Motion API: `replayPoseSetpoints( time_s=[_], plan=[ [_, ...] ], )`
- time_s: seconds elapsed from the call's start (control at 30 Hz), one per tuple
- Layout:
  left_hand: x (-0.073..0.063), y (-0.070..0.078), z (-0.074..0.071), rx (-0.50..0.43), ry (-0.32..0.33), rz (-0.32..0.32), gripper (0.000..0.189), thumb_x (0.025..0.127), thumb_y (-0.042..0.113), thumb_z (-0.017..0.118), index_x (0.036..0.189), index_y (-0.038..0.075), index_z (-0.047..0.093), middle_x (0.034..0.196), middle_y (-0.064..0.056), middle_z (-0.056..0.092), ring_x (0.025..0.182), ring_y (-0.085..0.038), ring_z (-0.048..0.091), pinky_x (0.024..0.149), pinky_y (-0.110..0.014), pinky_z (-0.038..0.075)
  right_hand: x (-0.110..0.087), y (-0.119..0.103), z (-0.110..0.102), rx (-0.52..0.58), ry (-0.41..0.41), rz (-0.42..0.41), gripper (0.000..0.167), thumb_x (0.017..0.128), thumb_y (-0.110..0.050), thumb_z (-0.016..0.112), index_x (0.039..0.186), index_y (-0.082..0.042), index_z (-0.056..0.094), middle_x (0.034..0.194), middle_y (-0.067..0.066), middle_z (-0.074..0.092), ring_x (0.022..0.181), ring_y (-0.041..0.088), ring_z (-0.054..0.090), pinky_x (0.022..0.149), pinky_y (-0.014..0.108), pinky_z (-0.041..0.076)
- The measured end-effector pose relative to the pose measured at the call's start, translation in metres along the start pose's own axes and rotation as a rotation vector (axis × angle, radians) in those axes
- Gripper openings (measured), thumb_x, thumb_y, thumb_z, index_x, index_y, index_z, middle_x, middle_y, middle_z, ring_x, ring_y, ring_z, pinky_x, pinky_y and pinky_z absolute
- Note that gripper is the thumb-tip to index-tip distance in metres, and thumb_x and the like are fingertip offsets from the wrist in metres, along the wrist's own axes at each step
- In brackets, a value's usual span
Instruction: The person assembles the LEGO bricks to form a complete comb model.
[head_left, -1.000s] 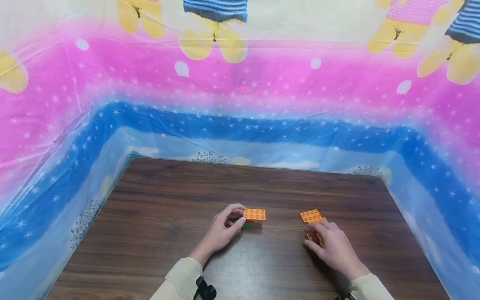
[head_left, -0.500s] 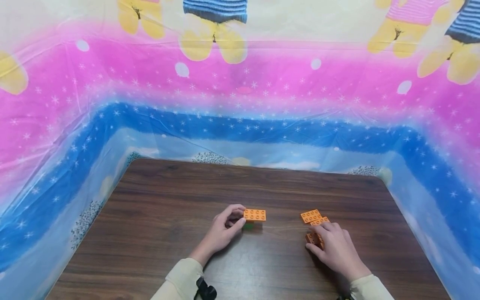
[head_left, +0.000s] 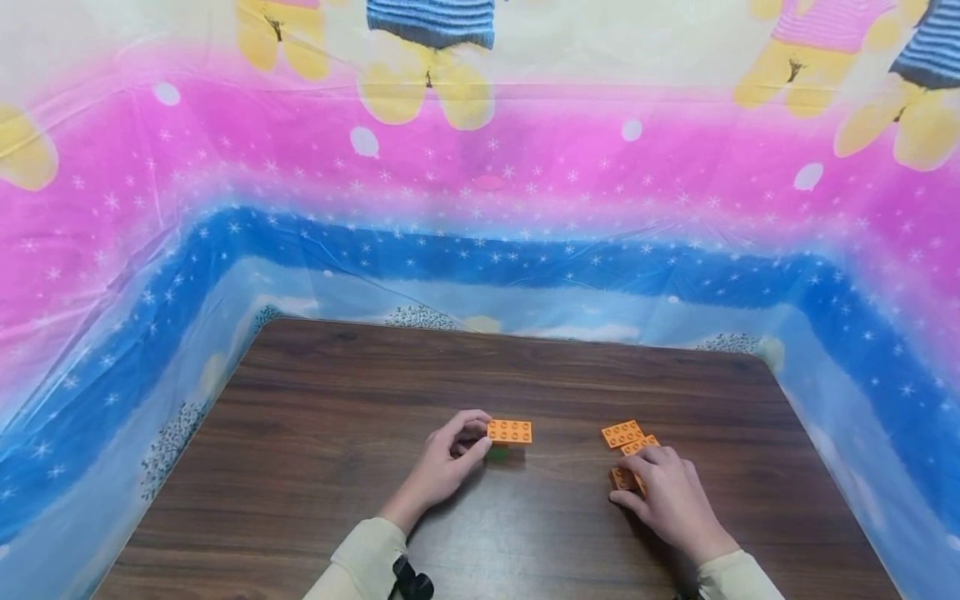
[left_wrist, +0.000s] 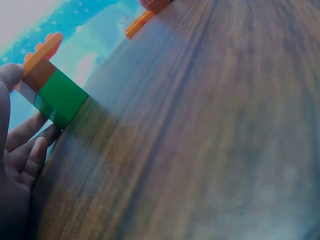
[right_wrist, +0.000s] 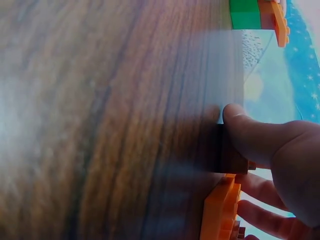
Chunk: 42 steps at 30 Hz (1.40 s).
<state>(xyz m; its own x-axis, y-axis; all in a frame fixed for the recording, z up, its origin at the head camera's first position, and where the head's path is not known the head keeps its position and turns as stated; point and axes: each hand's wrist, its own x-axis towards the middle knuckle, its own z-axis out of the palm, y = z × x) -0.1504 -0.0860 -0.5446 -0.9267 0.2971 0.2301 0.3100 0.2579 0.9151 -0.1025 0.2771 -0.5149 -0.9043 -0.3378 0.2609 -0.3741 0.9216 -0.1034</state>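
A small stack of toy building bricks stands on the table in front of my left hand point(head_left: 441, 465). Its top is an orange plate point(head_left: 510, 432), over a brown brick point(left_wrist: 41, 74) and a green brick point(left_wrist: 62, 95). My left thumb and fingers pinch the stack's left end. To the right, my right hand point(head_left: 677, 493) grips a brown brick point(head_left: 621, 478) low at the table, with the thumb along its near side point(right_wrist: 234, 155). Just beyond those fingers lie an orange plate point(head_left: 622, 433) and a second orange brick point(head_left: 637, 447), partly covered by the hand.
The dark wood-grain table point(head_left: 345, 383) has its far edge against a pink and blue printed cloth point(head_left: 480, 200), which also runs along both sides. A black strap device point(head_left: 412, 578) sits at the left cuff.
The right fingers and thumb have shifted slightly around the brown brick, and the second orange brick has slid a little to the right. My left hand and the stack stay put.
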Motion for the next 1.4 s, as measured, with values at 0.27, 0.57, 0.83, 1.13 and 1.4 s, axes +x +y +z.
replayPoseSetpoints(
  time_s=[0.27,0.57,0.83,1.13,1.4],
  plan=[
    [0.0,-0.001,0.0,0.006,0.001,-0.003,0.026,0.106,0.028,0.066,0.131,0.027,0.063,0.12,0.005,0.072,0.108,-0.013,0.068,0.083,-0.029,0.053,0.001,-0.002,0.002,0.021,0.024,-0.044,0.044,0.071,-0.037,0.097,0.108,-0.017,0.082,0.095,-0.003,0.066,0.088,0.02,0.058,0.074,0.052,0.051],
    [-0.001,0.001,0.0,0.006,0.002,-0.002,0.026,0.106,0.028,0.066,0.131,0.026,0.063,0.12,0.005,0.072,0.108,-0.014,0.068,0.083,-0.029,0.053,0.001,-0.002,0.001,0.022,0.021,-0.047,0.044,0.072,-0.037,0.096,0.11,-0.017,0.082,0.096,-0.003,0.066,0.088,0.02,0.057,0.073,0.05,0.05],
    [-0.001,0.001,0.0,-0.002,-0.002,-0.001,0.026,0.106,0.028,0.066,0.132,0.025,0.063,0.12,0.003,0.072,0.109,-0.015,0.068,0.083,-0.029,0.052,0.003,-0.003,0.004,0.019,0.05,-0.014,0.041,0.078,-0.043,0.092,0.108,-0.018,0.078,0.097,-0.002,0.067,0.09,0.024,0.061,0.073,0.053,0.052],
    [-0.001,0.0,0.0,0.002,-0.001,-0.007,0.025,0.106,0.029,0.065,0.131,0.028,0.062,0.121,0.002,0.072,0.11,-0.015,0.068,0.084,-0.029,0.052,0.006,-0.005,0.004,0.136,0.035,0.068,0.042,0.085,-0.039,0.088,0.115,-0.013,0.076,0.112,0.006,0.076,0.107,0.031,0.067,0.083,0.059,0.053],
    [-0.001,0.0,0.0,0.003,0.0,-0.014,0.026,0.106,0.03,0.065,0.131,0.029,0.062,0.121,0.003,0.072,0.11,-0.016,0.067,0.085,-0.029,0.051,0.011,-0.008,0.003,0.259,0.026,0.097,0.04,0.091,-0.031,0.084,0.122,-0.008,0.073,0.117,0.009,0.074,0.11,0.031,0.069,0.094,0.064,0.052]
  ],
)
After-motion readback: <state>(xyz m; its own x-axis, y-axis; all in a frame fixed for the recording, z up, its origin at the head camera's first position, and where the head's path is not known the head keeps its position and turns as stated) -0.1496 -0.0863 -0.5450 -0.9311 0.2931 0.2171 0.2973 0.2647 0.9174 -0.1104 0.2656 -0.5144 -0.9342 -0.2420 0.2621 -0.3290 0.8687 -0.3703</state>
